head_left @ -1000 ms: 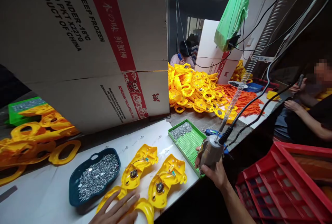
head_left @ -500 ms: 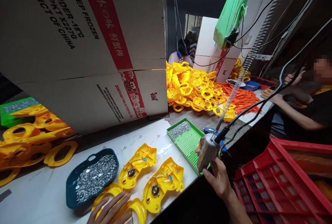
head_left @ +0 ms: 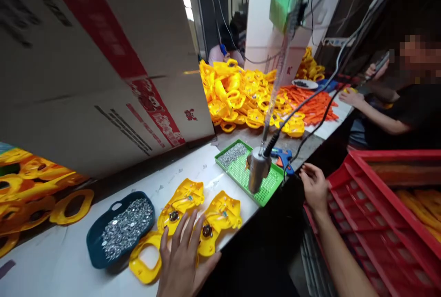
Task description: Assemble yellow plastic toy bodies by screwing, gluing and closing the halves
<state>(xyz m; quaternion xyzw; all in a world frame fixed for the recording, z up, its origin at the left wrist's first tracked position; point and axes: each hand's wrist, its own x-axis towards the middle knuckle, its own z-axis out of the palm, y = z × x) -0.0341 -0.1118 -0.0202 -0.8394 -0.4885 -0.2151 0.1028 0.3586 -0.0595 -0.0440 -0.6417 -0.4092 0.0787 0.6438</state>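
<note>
My left hand (head_left: 184, 253) lies open with spread fingers over the lower parts of two yellow plastic shells, covering some of them. The left shell (head_left: 186, 196) and the right shell (head_left: 223, 212) each carry a round dark part and thin wires. Left of my fingers a yellow ring-shaped end (head_left: 139, 269) shows. My right hand (head_left: 315, 189) is beside the red crate, fingers loosely bent, with nothing visible in it. Apart from it, a grey electric screwdriver (head_left: 259, 168) hangs from a coiled spring over a green perforated tray (head_left: 263, 196) with small screws.
A dark teal tray (head_left: 94, 253) of screws stands left on the white tabletop. The red crate (head_left: 375, 205) holds yellow-orange parts at the right. Behind are a large carton (head_left: 165, 118), a yellow parts heap (head_left: 241, 95), orange strips (head_left: 313, 104) and a blue glue gun (head_left: 284, 157). A co-worker (head_left: 396, 109) sits right.
My right hand has let go of the screwdriver and moved right towards the red crate. My left hand has shifted up and right over the shells. The camera view has turned slightly.
</note>
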